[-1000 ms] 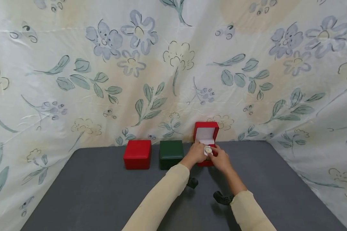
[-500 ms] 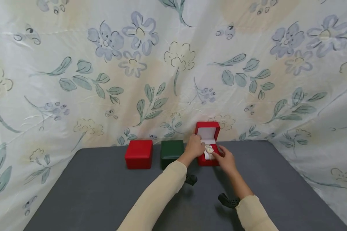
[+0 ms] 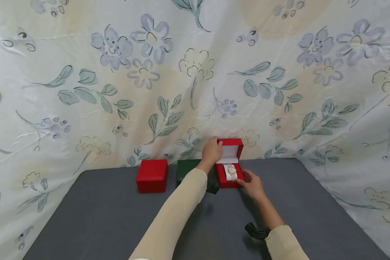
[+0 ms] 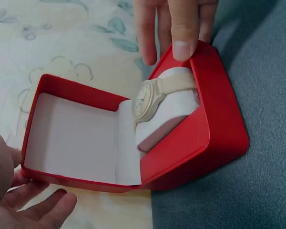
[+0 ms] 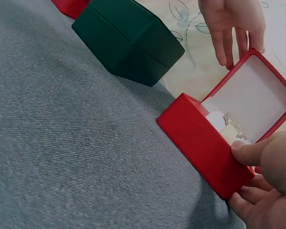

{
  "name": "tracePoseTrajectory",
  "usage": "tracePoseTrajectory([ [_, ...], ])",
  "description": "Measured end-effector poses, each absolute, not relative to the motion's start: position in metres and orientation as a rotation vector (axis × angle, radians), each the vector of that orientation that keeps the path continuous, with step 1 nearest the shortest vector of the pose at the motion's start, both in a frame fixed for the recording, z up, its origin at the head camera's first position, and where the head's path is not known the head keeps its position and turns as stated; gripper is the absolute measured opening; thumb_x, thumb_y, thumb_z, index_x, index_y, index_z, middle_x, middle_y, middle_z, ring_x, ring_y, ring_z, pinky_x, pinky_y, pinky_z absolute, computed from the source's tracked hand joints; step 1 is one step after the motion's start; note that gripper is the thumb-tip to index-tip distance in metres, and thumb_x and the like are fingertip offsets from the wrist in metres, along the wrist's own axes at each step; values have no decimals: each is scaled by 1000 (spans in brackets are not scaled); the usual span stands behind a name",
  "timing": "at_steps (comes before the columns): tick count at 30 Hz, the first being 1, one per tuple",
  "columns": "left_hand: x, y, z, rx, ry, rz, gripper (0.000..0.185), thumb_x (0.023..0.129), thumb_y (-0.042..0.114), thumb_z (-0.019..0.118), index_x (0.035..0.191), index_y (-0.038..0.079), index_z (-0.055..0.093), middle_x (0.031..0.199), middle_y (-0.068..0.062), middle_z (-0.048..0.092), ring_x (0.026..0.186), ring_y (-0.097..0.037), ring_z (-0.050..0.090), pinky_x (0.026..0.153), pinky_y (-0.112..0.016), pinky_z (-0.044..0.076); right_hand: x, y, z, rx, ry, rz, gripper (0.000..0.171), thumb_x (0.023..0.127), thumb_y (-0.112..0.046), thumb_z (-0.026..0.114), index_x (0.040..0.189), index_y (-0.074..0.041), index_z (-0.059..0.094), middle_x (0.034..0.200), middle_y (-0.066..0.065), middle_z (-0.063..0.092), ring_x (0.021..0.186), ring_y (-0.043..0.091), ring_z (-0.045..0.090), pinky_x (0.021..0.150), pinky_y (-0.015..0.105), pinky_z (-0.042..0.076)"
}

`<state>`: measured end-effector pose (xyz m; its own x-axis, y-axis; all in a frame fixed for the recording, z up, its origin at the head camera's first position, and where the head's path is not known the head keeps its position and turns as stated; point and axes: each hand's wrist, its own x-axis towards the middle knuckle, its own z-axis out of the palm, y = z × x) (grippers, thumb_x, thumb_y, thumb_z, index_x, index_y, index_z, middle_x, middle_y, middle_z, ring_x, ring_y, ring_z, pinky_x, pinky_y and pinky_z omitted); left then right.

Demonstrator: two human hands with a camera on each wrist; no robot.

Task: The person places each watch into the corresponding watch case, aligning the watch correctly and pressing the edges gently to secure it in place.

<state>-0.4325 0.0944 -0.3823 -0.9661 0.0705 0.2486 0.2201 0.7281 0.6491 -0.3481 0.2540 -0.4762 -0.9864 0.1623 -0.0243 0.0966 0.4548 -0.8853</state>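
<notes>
An open red watch box (image 3: 230, 185) sits at the back of the table, its white-lined lid raised. Inside it, a pale-strapped watch (image 4: 150, 98) is wrapped round a white cushion (image 4: 169, 121) seated in the base. My left hand (image 3: 211, 154) holds the lid by its left edge, thumb on one side and fingers beyond it. My right hand (image 3: 254, 186) grips the right side of the base. Its thumb (image 5: 248, 151) lies over the front rim and the other fingers reach round the side.
Left of the open box stands a closed green box (image 5: 128, 40), partly behind my left forearm in the head view. Further left is a closed red box (image 3: 152, 176). A floral cloth (image 3: 195, 72) hangs right behind the dark grey table (image 3: 110, 220).
The cushion with the watch has gone down into the box base. My left hand has let go of it and moved up to the lid; my right hand has shifted to the base's side.
</notes>
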Motion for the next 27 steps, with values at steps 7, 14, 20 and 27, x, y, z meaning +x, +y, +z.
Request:
tracePoseTrajectory([
  [7, -416, 99, -390, -280, -2694, -1148, 36, 99, 26, 52, 131, 9, 52, 126, -10, 57, 114, -22, 55, 94, -39, 51, -356, 263, -474, -272, -2363, 2045, 60, 101, -4, 38, 154, -2, 10, 157, 26, 21, 145, 40, 24, 115, 53, 30],
  [14, -369, 112, -438, -381, -2702, -1198, 31, 92, 16, 62, 119, 15, 46, 125, -7, 54, 109, -25, 60, 87, -41, 48, -356, 278, -475, -277, -2065, 2358, 64, 106, -40, 21, 155, -3, 0, 161, 21, 10, 149, 34, 15, 122, 47, 14],
  [20, -355, 116, -461, -436, -2695, -1276, 44, 88, 14, 67, 123, 15, 42, 124, -7, 54, 110, -25, 58, 88, -43, 48, -358, 279, -482, -248, -2278, 2135, 65, 104, -40, 35, 152, 1, 17, 159, 21, 19, 147, 33, 22, 120, 46, 22],
  [27, -352, 106, -447, -494, -2699, -1173, 51, 88, 23, 66, 134, 12, 45, 132, -5, 53, 113, -22, 57, 92, -42, 52, -350, 270, -477, -364, -2330, 1802, 57, 104, -35, 37, 150, -2, 29, 153, 24, 33, 138, 37, 37, 114, 50, 33],
])
